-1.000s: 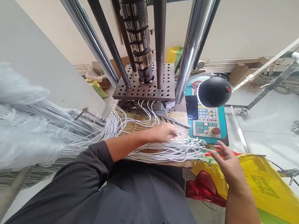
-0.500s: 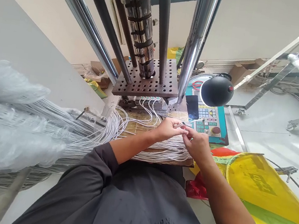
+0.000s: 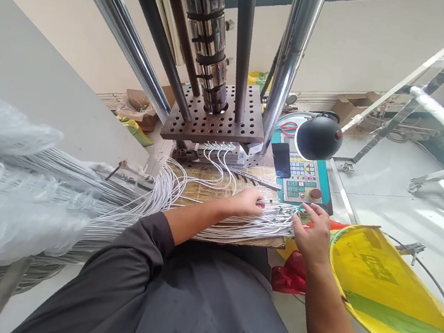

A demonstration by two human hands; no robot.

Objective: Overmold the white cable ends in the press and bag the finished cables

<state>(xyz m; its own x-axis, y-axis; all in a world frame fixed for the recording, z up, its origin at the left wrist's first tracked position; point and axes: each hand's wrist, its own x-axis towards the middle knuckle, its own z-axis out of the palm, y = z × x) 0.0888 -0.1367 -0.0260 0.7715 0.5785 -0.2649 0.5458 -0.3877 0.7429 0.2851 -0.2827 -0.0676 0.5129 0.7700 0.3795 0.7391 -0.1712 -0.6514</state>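
Observation:
White cables lie in a thick bundle across the worktable, with small green pieces at their right ends. My left hand is closed over the bundle's upper side; a white cable end with a dark tip sticks out by its fingers. At the right ends my right hand is open, thumb and fingers apart around the green pieces. Behind the hands, several white cables run into a metal mold under the perforated press plate.
A flat metal bar lies behind my hands. To the right are a control panel, a dark phone-like slab and a black lamp. A yellow bag stands at lower right. Plastic-wrapped cables hang at left.
My hands have parted. The right hand has moved right and down to the cable ends and opened; the left has lowered slightly onto the bundle. The view has shifted a little.

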